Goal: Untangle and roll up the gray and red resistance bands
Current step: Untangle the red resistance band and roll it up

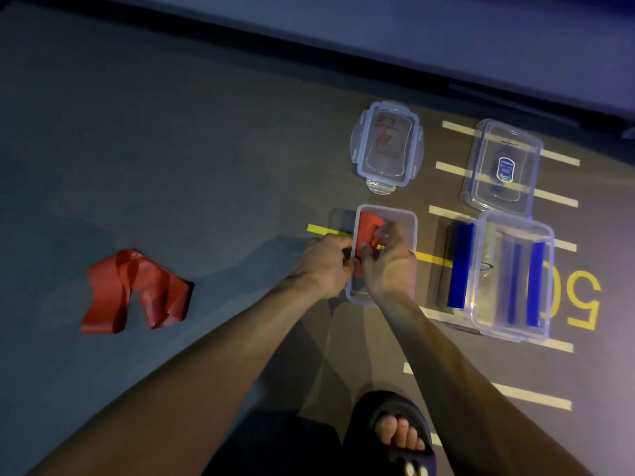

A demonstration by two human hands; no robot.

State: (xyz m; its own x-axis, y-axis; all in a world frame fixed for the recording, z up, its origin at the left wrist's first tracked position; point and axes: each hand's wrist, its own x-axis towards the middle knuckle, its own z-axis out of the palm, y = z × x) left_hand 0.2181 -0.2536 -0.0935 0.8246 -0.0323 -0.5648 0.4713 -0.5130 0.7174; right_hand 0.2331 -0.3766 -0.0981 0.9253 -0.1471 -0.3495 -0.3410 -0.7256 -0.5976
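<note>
A loose, crumpled red resistance band (135, 290) lies on the dark floor at the left. Both my hands meet over a small clear plastic box (410, 221) in the middle. My left hand (323, 264) and my right hand (388, 262) pinch a rolled red band (369, 226) that sits inside that box. Something dark shows at my left fingertips; I cannot tell what it is. A larger clear box (512, 334) at the right holds rolled bands, grey and blue ones among them.
Two clear lids lie beyond the boxes: one with red writing (386, 146), one with a blue label (501, 166). A blue roll (460, 266) lies beside the large box. Pale and yellow floor markings run under them. My sandalled foot (398, 434) is at the bottom.
</note>
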